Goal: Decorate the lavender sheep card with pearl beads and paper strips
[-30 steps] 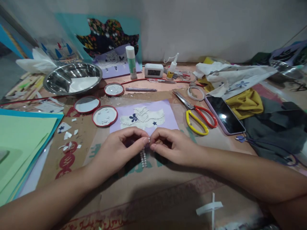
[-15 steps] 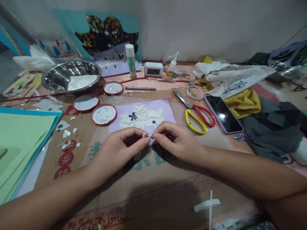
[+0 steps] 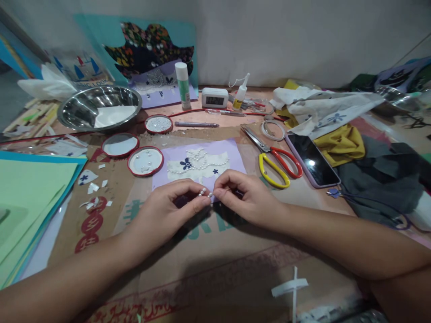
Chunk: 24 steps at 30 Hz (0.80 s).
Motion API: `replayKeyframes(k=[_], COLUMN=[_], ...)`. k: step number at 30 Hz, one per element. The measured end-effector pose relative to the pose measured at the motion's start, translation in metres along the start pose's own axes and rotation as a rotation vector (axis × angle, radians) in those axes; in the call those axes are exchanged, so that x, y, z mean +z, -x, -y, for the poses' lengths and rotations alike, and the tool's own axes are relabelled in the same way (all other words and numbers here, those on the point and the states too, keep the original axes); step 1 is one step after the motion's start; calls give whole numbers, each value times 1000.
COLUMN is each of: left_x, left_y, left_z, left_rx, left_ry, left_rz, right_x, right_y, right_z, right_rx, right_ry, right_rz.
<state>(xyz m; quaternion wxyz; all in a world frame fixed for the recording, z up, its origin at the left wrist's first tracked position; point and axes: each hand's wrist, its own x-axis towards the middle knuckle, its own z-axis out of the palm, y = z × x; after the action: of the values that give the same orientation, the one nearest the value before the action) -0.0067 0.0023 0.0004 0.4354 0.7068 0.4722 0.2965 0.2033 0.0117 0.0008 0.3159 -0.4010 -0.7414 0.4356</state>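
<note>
My left hand (image 3: 171,206) is closed in a pinch around a few small white pearl beads (image 3: 202,192), which show at its fingertips. Close against it, my right hand (image 3: 245,197) is also pinched, with a single pearl bead (image 3: 210,194) at its thumb and forefinger; any thread between is too fine to make out. Just beyond both hands lies a purple sheet (image 3: 232,150) bearing a cream fabric cutout (image 3: 215,161) with dark flowers and rows of pearl beads. A red-rimmed lid (image 3: 147,167) with a few loose beads sits left of the sheet.
Scissors (image 3: 269,152) with red and yellow handles and a phone (image 3: 313,161) lie at right. A bead-filled lid (image 3: 158,124), metal bowl (image 3: 129,96), glue stick (image 3: 183,85), clock (image 3: 215,98) and glue bottle (image 3: 240,94) stand behind. Coloured paper (image 3: 37,193) is stacked left.
The beads at my left fingertips have shifted, with more of them showing. Beads that hung beneath my left hand are out of sight. Both hands stay nearly in place.
</note>
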Motion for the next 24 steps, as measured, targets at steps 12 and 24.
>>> replayKeyframes(k=[12,24], left_x=[2,4], left_y=[3,1], left_z=[-2,-3], left_rx=[27,-4], left_ry=[-23,-7], left_rz=[-17,-13], right_x=[1,2], right_y=[1,3], right_z=[0,1], right_rx=[-35,-86], right_ry=[18,-13], right_rz=[-18,-56])
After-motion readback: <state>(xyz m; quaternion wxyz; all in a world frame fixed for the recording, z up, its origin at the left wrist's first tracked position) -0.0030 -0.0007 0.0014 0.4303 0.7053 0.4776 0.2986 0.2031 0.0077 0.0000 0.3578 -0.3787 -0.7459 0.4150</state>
